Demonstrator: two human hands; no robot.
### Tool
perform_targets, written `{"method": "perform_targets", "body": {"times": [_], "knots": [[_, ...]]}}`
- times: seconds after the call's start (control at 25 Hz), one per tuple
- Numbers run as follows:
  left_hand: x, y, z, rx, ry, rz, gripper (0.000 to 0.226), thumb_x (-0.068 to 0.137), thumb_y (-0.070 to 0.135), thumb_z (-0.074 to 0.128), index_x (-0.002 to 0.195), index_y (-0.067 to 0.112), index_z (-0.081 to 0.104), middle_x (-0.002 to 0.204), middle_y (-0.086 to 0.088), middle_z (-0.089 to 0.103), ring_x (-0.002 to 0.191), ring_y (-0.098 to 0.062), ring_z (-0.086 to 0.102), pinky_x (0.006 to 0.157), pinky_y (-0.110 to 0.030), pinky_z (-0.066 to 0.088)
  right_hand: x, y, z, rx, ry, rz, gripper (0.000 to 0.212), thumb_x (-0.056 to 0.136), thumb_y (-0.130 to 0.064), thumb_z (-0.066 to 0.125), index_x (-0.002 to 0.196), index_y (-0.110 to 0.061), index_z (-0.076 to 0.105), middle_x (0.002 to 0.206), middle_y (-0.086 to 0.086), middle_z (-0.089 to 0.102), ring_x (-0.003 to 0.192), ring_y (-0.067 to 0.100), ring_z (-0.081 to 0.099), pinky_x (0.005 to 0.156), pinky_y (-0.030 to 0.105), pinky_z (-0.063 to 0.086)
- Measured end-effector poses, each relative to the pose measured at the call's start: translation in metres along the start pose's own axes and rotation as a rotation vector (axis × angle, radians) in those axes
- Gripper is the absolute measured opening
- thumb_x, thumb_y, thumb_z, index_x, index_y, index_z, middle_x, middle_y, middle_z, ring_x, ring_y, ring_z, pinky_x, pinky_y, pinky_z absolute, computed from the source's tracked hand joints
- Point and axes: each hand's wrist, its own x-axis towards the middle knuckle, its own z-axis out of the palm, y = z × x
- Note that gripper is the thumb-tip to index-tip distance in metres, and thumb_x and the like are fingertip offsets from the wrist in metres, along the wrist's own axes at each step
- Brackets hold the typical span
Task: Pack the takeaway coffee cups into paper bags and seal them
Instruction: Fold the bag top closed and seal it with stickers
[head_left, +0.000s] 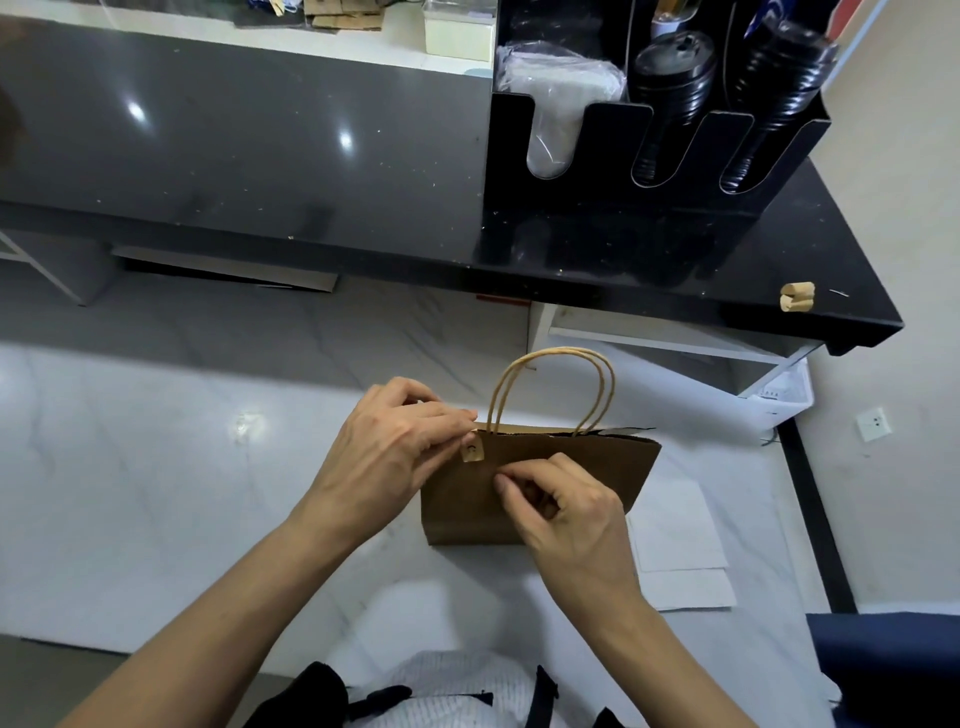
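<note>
a brown paper bag (576, 467) stands upright on the white counter (156, 467), toward the counter's right end and near its front edge, both twisted paper handles (550, 384) arching up above its closed mouth; a small tan sticker (473, 451) sits folded over the bag's upper left corner. the left hand (384, 457) comes in from the lower left, wrist bent, its fingers curled and its thumb and forefinger pinching the bag's top edge just at the sticker; the right hand (566, 512) lies against the bag's front face, fingers curled inward with thumb and fingertips drawn together — whether they hold anything small i cannot tell. the bag's paper is plain and matte, its top edge a little uneven on the right, where a dark strip shows behind it; what is inside is hidden.

just right of the bag, flat white sheets (680, 545) lie on the counter by its right edge; beyond the bag a raised dark counter top (234, 145) runs across, glossy and speckled; toward its right end stands a black organiser (649, 156) holding stacks of black lids (670, 88) and a clear plastic packet; a small tan roll of stickers (797, 296) lies near the dark top's right front corner. a wall socket (874, 423) shows on the beige wall at the right; a pale striped garment (457, 691) fills the bottom — the person's own.
</note>
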Motion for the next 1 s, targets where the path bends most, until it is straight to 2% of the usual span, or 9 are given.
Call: {"method": "perform_targets", "body": {"times": [0.16,0.36,0.52,0.68,0.84,0.92,1.0], "knots": [[0.002,-0.010,-0.009,0.001,-0.017,-0.023,0.033,0.101,0.045,0.047,0.115,0.031,0.073,0.111,0.018,0.071,0.100,-0.014,0.053,0.082,-0.042,0.050,0.002,0.005,-0.014,0.017,0.060,0.037,0.003,0.091,-0.024,0.075,0.092,-0.027,0.074,0.082,-0.018,0.061,0.076,0.004,0.060,0.067,0.010,0.042],[0.001,-0.012,-0.017,-0.042,-0.007,-0.093,0.033,0.102,0.043,0.043,0.114,0.034,0.072,0.108,0.018,0.067,0.103,-0.013,0.051,0.086,-0.040,0.049,0.005,0.017,-0.035,0.034,0.212,0.092,0.014,0.089,-0.019,0.076,0.090,-0.025,0.063,0.075,-0.010,0.054,0.069,0.014,0.054,0.061,0.023,0.042],[0.000,-0.004,-0.018,-0.057,0.007,-0.090,0.028,0.101,0.038,0.047,0.112,0.031,0.072,0.107,0.017,0.066,0.104,-0.014,0.051,0.085,-0.038,0.050,0.009,0.025,-0.047,0.120,0.309,0.205,0.038,0.084,-0.012,0.075,0.107,-0.029,0.050,0.071,-0.002,0.044,0.061,0.019,0.046,0.057,0.028,0.042],[0.001,0.014,-0.024,-0.060,0.151,-0.067,0.019,0.098,0.023,0.058,0.111,0.020,0.071,0.105,0.008,0.065,0.100,-0.017,0.053,0.084,-0.033,0.048,0.014,0.029,-0.057,0.108,0.235,0.189,0.058,0.083,-0.008,0.072,0.133,-0.030,0.053,0.077,0.001,0.042,0.066,0.022,0.046,0.063,0.014,0.040],[0.005,0.047,-0.029,-0.051,0.313,0.021,0.012,0.095,0.011,0.065,0.105,0.007,0.071,0.098,-0.001,0.066,0.086,-0.023,0.058,0.078,-0.032,0.049,0.018,0.033,-0.061,0.081,0.235,0.153,0.043,0.087,-0.007,0.073,0.122,-0.031,0.065,0.081,-0.002,0.042,0.065,0.018,0.046,0.065,0.012,0.038],[0.006,0.060,-0.026,-0.098,0.285,0.062,0.013,0.096,0.011,0.064,0.107,0.007,0.071,0.100,-0.002,0.067,0.087,-0.023,0.062,0.079,-0.034,0.052,0.019,0.034,-0.062,0.092,0.238,0.148,0.036,0.089,-0.008,0.072,0.116,-0.030,0.067,0.081,-0.002,0.043,0.065,0.018,0.046,0.064,0.012,0.038],[0.006,0.069,-0.021,-0.138,0.206,0.084,0.019,0.099,0.011,0.062,0.116,0.007,0.069,0.109,-0.001,0.068,0.097,-0.021,0.065,0.087,-0.033,0.053,0.019,0.035,-0.062,0.123,0.238,0.153,0.032,0.090,-0.009,0.071,0.114,-0.029,0.067,0.082,-0.001,0.044,0.065,0.018,0.046,0.063,0.013,0.038]]}}
